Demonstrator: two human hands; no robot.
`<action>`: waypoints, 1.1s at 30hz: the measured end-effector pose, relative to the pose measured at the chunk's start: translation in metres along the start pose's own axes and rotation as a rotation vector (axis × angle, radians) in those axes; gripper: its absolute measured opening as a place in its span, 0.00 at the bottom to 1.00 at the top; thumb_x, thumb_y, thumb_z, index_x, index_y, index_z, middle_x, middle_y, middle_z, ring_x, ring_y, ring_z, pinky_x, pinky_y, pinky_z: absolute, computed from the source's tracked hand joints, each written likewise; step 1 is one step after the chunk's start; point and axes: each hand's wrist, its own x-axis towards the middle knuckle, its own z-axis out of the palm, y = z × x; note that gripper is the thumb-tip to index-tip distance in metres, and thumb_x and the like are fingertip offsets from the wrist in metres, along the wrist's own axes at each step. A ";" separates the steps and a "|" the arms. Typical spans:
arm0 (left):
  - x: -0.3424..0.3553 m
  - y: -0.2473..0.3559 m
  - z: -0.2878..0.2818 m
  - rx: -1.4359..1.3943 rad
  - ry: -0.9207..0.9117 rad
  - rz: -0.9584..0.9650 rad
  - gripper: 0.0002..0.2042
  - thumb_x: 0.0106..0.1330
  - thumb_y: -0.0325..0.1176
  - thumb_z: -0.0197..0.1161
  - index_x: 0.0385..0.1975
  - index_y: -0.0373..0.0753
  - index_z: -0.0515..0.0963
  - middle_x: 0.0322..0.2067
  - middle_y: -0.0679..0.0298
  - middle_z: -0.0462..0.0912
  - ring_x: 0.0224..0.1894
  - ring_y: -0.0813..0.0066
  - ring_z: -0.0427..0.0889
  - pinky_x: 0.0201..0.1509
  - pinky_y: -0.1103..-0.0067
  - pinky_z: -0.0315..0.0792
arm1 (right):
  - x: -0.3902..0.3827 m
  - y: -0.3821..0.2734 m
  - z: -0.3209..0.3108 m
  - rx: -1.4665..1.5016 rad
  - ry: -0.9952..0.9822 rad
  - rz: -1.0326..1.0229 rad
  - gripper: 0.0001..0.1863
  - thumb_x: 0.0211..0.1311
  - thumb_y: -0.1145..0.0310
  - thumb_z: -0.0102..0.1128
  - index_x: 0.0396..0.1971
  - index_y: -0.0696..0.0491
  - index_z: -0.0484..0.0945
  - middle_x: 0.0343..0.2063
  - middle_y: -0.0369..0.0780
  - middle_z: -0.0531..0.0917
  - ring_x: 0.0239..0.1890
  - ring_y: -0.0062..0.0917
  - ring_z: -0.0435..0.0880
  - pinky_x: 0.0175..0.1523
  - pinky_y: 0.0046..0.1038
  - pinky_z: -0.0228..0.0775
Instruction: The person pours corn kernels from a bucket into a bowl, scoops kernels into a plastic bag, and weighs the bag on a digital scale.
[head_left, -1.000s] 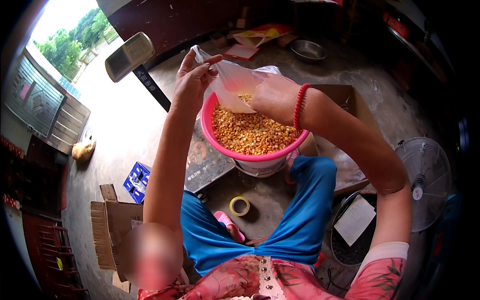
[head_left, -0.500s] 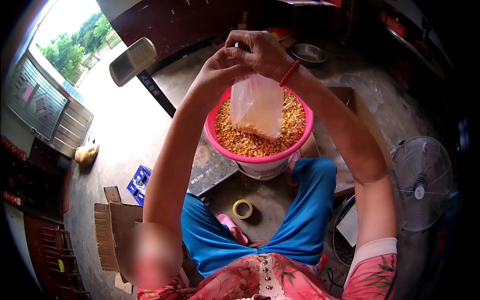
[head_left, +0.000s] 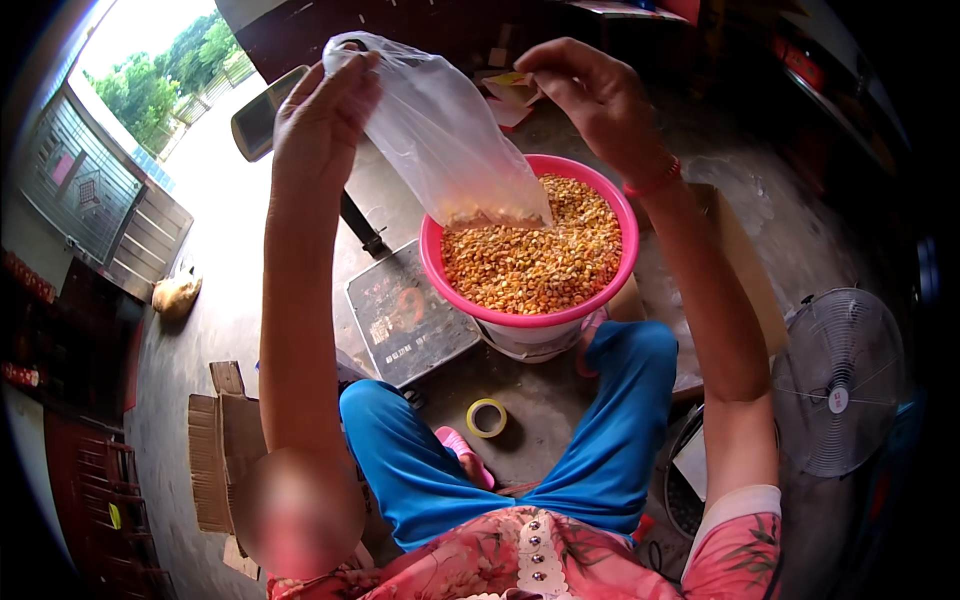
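My left hand (head_left: 325, 110) is raised at the upper left, its fingers closed round the gathered top of a translucent plastic bag (head_left: 430, 120). The bag slants down to the right, with a small layer of yellowish grains in its bottom end. That end hangs over loose corn kernels (head_left: 545, 265) in a round tub with a pink rim (head_left: 530, 320); whether it touches them I cannot tell. Apart from the bag, my right hand (head_left: 590, 95) is up at the right, thumb and forefinger close together. Anything between those fingertips is too small to make out.
Left of the tub lies a platform scale (head_left: 400, 335), its display (head_left: 268, 115) partly behind my left hand. A tape roll (head_left: 487, 418) is on the floor between my feet. Cardboard (head_left: 235, 440) stands at left, a cardboard box (head_left: 745, 285) at right beside a fan (head_left: 840, 385).
My hands, together at the bag's top before, are now apart. The left has moved left with the bag, stretching it into a slant; the right has let go and moved right.
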 end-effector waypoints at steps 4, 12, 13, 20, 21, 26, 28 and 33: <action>-0.020 0.043 -0.028 0.081 0.058 0.048 0.09 0.59 0.24 0.56 0.39 0.31 0.73 0.36 0.55 0.79 0.35 0.74 0.78 0.42 0.81 0.75 | -0.040 -0.015 -0.008 0.175 -0.149 0.266 0.08 0.58 0.77 0.48 0.35 0.55 0.76 0.23 0.31 0.75 0.23 0.09 0.71 0.30 0.12 0.66; -0.082 0.013 -0.119 0.331 0.437 -0.079 0.16 0.55 0.21 0.59 0.44 0.27 0.68 0.37 0.53 0.78 0.39 0.70 0.79 0.46 0.81 0.74 | -0.149 -0.021 0.024 0.507 -1.038 0.942 0.12 0.58 0.69 0.50 0.40 0.55 0.74 0.32 0.35 0.77 0.33 0.14 0.74 0.31 0.18 0.70; -0.090 0.000 -0.135 0.367 0.463 -0.100 0.17 0.55 0.21 0.59 0.45 0.26 0.67 0.37 0.53 0.78 0.39 0.71 0.79 0.46 0.82 0.74 | -0.170 -0.015 0.033 0.488 -1.151 1.003 0.13 0.58 0.68 0.51 0.42 0.55 0.74 0.32 0.35 0.77 0.35 0.16 0.75 0.35 0.20 0.70; -0.169 -0.090 -0.237 0.436 0.817 -0.268 0.18 0.48 0.20 0.59 0.42 0.30 0.69 0.34 0.58 0.80 0.32 0.80 0.76 0.35 0.87 0.68 | -0.321 0.041 0.099 0.617 -1.052 1.357 0.14 0.56 0.65 0.51 0.41 0.54 0.73 0.31 0.34 0.78 0.33 0.18 0.75 0.38 0.22 0.69; -0.181 -0.101 -0.250 0.429 0.842 -0.285 0.17 0.48 0.19 0.59 0.40 0.32 0.70 0.33 0.59 0.81 0.30 0.80 0.76 0.35 0.87 0.68 | -0.333 0.049 0.104 0.420 -1.098 1.201 0.14 0.54 0.65 0.52 0.40 0.54 0.74 0.32 0.36 0.79 0.34 0.22 0.76 0.39 0.24 0.69; -0.240 -0.161 -0.278 0.438 0.782 -0.407 0.16 0.48 0.19 0.58 0.39 0.35 0.71 0.34 0.59 0.81 0.29 0.82 0.77 0.30 0.89 0.69 | -0.360 0.068 0.122 -0.018 -1.137 0.943 0.13 0.47 0.67 0.53 0.35 0.54 0.76 0.33 0.45 0.80 0.39 0.37 0.78 0.43 0.33 0.69; -0.260 -0.178 -0.271 0.454 0.770 -0.523 0.18 0.47 0.17 0.58 0.41 0.30 0.70 0.33 0.57 0.80 0.33 0.76 0.78 0.39 0.84 0.70 | -0.366 0.069 0.127 -0.117 -1.179 0.903 0.13 0.47 0.67 0.52 0.35 0.53 0.77 0.34 0.45 0.80 0.39 0.38 0.78 0.43 0.34 0.69; -0.270 -0.187 -0.269 0.595 0.635 -0.747 0.28 0.45 0.21 0.61 0.51 0.26 0.63 0.35 0.55 0.79 0.39 0.71 0.77 0.43 0.80 0.68 | -0.375 0.065 0.137 -0.300 -1.299 0.844 0.14 0.45 0.68 0.50 0.35 0.52 0.77 0.33 0.47 0.79 0.38 0.40 0.77 0.44 0.36 0.68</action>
